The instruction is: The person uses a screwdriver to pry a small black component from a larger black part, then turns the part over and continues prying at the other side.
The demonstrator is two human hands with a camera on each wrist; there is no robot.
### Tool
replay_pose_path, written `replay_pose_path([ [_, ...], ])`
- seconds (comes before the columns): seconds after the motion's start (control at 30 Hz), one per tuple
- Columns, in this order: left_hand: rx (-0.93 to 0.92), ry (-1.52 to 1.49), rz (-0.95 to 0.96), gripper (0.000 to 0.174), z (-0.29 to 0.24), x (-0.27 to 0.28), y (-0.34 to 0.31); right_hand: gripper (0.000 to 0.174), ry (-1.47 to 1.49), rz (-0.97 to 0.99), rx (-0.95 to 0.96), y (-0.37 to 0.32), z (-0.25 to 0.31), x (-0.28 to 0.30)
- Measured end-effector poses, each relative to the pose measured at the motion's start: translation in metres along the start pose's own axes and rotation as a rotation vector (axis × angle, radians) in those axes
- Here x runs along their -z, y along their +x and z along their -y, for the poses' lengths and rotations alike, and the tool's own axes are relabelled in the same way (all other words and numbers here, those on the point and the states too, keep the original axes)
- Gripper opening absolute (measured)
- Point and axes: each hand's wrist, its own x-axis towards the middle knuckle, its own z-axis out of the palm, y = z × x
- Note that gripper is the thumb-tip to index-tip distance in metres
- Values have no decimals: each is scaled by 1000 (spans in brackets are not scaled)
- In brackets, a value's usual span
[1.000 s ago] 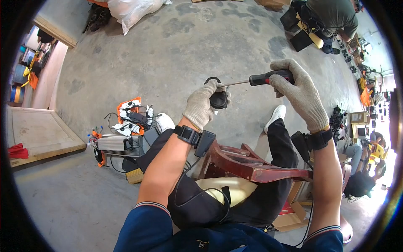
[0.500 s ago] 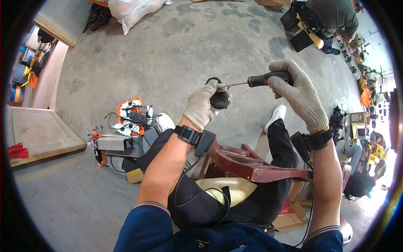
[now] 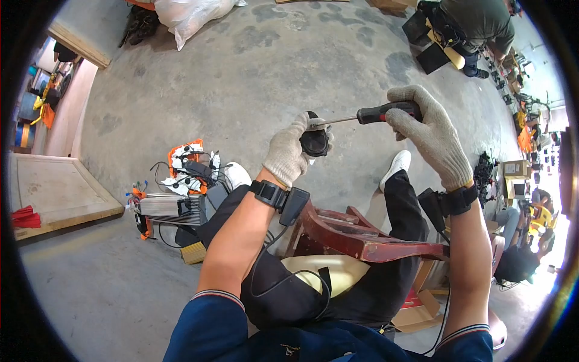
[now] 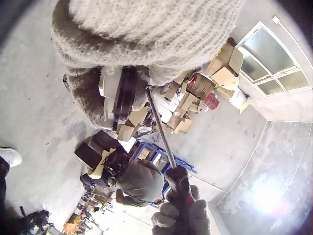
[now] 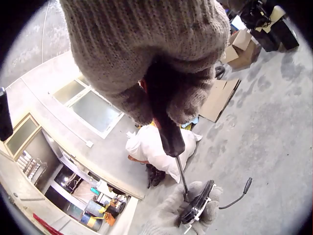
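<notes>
A gloved left hand grips a round black part, its thumb and fingers round the part's edge. From the right, the gloved right hand holds a black and red screwdriver by the handle, its shaft pointing left. The metal tip meets the part beside the left thumb. In the right wrist view the black part lies in the left glove, with a short black cable sticking out. The left wrist view shows the screwdriver shaft reaching the part; exact contact there is unclear.
A dark red wooden chair stands between the person's legs. Left of it on the floor lie a grey finned metal box and an orange and white part with wires. Another person bends at the upper right.
The black part has turned slightly in the left hand, its upper loop now looking narrower. The right hand and screwdriver have barely shifted.
</notes>
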Motion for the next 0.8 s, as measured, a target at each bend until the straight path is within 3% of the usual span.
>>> replay_pose_path([
  [0.23, 9, -9, -39, 38, -4, -6, -3, 37, 3, -24, -7, 0, 0, 1],
  [0.33, 23, 150, -90, 33, -7, -7, -3, 37, 5, -34, -12, -1, 2, 3],
  [0.4, -95, 278, 40, 28, -6, 2, -2, 37, -3, -38, -18, 0, 2, 4],
  [0.5, -128, 421, 38, 26, -8, 4, -1, 37, -8, -46, -25, 1, -1, 5],
  [0.8, -93, 496, -18, 21, -9, -2, -3, 39, -10, -41, -35, 2, -1, 6],
])
